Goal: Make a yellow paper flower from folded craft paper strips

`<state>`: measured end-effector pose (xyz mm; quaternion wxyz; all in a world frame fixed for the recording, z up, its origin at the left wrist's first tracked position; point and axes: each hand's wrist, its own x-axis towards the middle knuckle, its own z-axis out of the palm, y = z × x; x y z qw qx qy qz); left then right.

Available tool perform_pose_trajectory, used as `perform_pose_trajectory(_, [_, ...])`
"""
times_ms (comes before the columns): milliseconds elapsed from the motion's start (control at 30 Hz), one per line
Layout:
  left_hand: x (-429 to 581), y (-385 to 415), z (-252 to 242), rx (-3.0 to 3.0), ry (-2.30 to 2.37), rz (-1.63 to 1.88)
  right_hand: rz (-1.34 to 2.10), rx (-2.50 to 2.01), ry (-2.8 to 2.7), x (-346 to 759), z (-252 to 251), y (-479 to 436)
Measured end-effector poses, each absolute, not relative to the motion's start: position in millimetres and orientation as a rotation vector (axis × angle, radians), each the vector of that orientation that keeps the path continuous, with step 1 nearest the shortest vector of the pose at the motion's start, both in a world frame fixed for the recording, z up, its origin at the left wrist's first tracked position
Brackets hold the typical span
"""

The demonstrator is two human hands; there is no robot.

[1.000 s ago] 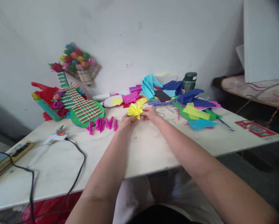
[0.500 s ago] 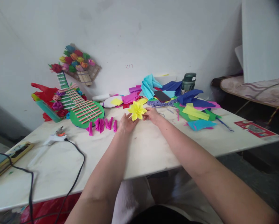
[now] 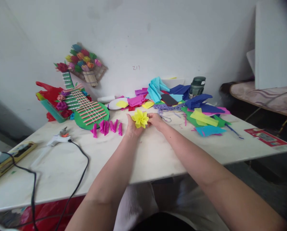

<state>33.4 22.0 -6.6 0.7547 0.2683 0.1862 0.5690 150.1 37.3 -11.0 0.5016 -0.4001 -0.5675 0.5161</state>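
A yellow paper flower [image 3: 140,118] with pointed petals is held just above the table, facing up toward me. My left hand [image 3: 133,129] supports it from the left and below, thumb raised beside the petals and the other fingers partly hidden behind it. On the right, my right hand [image 3: 156,122] has its fingers closed at the flower's edge; the fingertips are partly covered. Several folded magenta paper pieces [image 3: 104,127] stand in a row left of my left hand. Beyond them lies a green paper guitar [image 3: 92,115] with pink sticks and white strings.
A white glue gun [image 3: 58,139] with a black cord lies at left, near a power strip [image 3: 20,153]. Crepe paper sheets [image 3: 203,117], a dark phone [image 3: 168,99] and a green bottle [image 3: 197,86] are at the back right. A stick bouquet [image 3: 90,77] leans against the wall.
The flower has tilted a little, its face turned more toward me, and my left hand has come further under it. The whole view has shifted slightly.
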Motion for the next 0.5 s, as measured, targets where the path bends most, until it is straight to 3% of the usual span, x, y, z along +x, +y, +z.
perform_pose_trajectory(233, [33, 13, -5, 0.716, 0.340, 1.266, 1.135, -1.041, -1.382, 149, -12, 39])
perform_pose_trajectory(500, [27, 13, -4, 0.867, 0.490, 1.287, 0.736, -1.124, -1.541, 151, -21, 50])
